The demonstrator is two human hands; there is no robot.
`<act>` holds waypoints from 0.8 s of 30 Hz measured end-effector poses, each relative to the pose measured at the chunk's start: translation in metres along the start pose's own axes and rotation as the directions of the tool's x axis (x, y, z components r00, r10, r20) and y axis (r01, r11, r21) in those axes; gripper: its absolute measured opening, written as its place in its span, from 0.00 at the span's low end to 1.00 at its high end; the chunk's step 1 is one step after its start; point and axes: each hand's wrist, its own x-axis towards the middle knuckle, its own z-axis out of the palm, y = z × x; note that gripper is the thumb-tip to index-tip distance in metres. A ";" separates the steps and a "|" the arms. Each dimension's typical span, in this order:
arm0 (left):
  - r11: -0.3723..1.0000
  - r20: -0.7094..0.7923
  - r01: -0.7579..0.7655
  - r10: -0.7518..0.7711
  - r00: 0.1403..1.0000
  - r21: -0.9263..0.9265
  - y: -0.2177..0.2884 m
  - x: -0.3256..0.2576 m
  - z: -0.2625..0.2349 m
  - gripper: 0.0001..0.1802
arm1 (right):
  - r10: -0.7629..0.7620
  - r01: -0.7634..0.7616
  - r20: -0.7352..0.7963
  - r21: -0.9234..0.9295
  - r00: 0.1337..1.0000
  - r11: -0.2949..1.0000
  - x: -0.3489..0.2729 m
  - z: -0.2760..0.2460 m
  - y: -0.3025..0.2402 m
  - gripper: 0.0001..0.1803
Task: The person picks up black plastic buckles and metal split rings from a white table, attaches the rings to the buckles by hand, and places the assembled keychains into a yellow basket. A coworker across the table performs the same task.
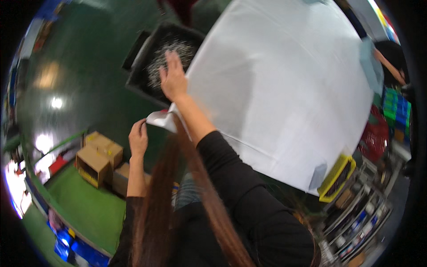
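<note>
Two bare hands work at the near corner of a white table cover (284, 89). The left hand (138, 139), at about nine o'clock from the picture's centre, is closed in a pinch on a folded white corner (161, 119) of the sheet, fingers curled around its edge. The right hand (172, 76), at about eleven o'clock, reaches forward with fingers spread and slightly bent into a black bin (153, 53) that holds a heap of small shiny metal pieces (171, 55); whether the fingers have hold of any cannot be told. The bin sits just beside the cover's left edge, over a dark green floor (84, 80). Cardboard boxes (98, 160) stand at about eight o'clock, beside a bright green mat (84, 204). A yellow mesh crate (336, 177) lies at about four o'clock, just past the cover's lower corner. Long brown hair (187, 196) hangs down over the person's black sleeve (249, 196).
</note>
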 end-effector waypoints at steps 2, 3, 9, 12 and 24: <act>0.998 0.059 0.000 -0.004 0.998 0.060 -0.003 -0.001 0.001 0.12 | 0.048 -0.048 0.024 -0.029 0.999 0.998 -0.026 -0.046 0.009 0.27; 0.998 0.103 -0.014 0.007 0.995 0.064 -0.003 0.002 0.002 0.13 | 0.117 -0.112 0.049 -0.087 0.992 0.990 -0.045 -0.082 0.022 0.26; 0.999 0.330 -0.047 0.041 0.943 0.011 0.052 0.015 0.052 0.12 | 0.424 -0.578 -0.429 -0.344 0.798 0.740 -0.240 -0.367 0.122 0.26; 0.987 0.390 -0.159 0.152 0.908 -0.014 0.124 0.018 0.106 0.12 | 0.485 -0.897 -0.817 -0.083 0.311 0.434 -0.367 -0.517 0.127 0.24; 0.700 0.641 -0.565 0.683 0.350 -0.436 0.524 -0.194 0.485 0.11 | 0.859 -0.190 -0.404 0.914 -0.314 0.360 -0.528 -0.779 0.196 0.24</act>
